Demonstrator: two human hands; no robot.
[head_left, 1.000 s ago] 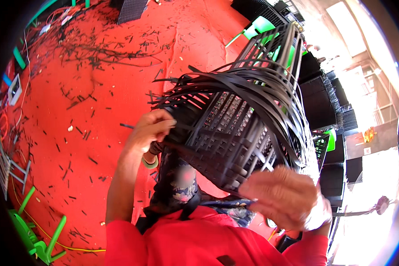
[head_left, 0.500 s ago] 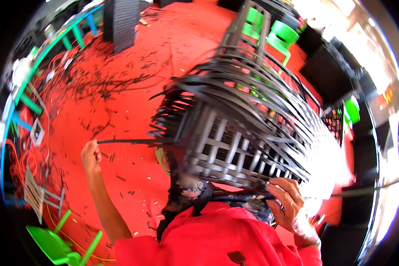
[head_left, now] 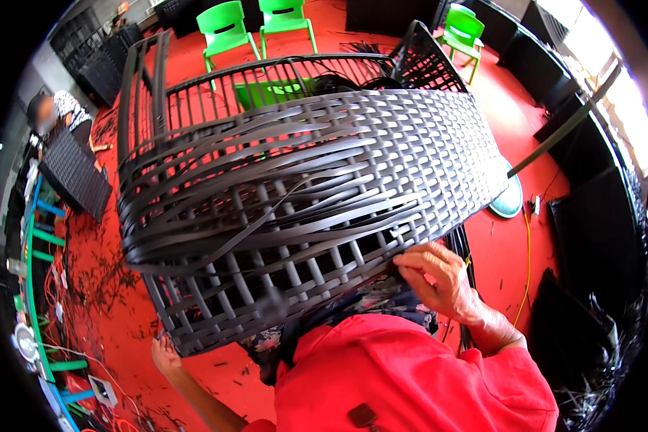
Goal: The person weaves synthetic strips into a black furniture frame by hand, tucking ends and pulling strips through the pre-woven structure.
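Across my lap lies a wicker furniture frame point(head_left: 439, 144), tilted and partly woven with flat black plastic strips. Its right side is closely woven, while loose strips point(head_left: 266, 158) bow over the open lattice on the left. My right hand point(head_left: 443, 284) is closed at the near edge, its fingertips gripping the weave there. At the near left corner is my left hand point(head_left: 167, 353), with fingers curled against the frame. What lies between those fingers is hidden. A bundle of dark strips point(head_left: 353, 81) rests inside the frame at the far side.
Green plastic chairs point(head_left: 225, 29) stand beyond the frame, and another green chair point(head_left: 462, 32) is at far right. Black woven panels point(head_left: 597, 230) line the right. A person point(head_left: 68, 108) works at left beside a dark panel. Strip scraps litter the red floor point(head_left: 108, 309).
The frame has turned and now spreads further left, showing its closely woven side. My left hand has lowered from holding out a strip to the frame's corner. My right hand stays at the near edge.
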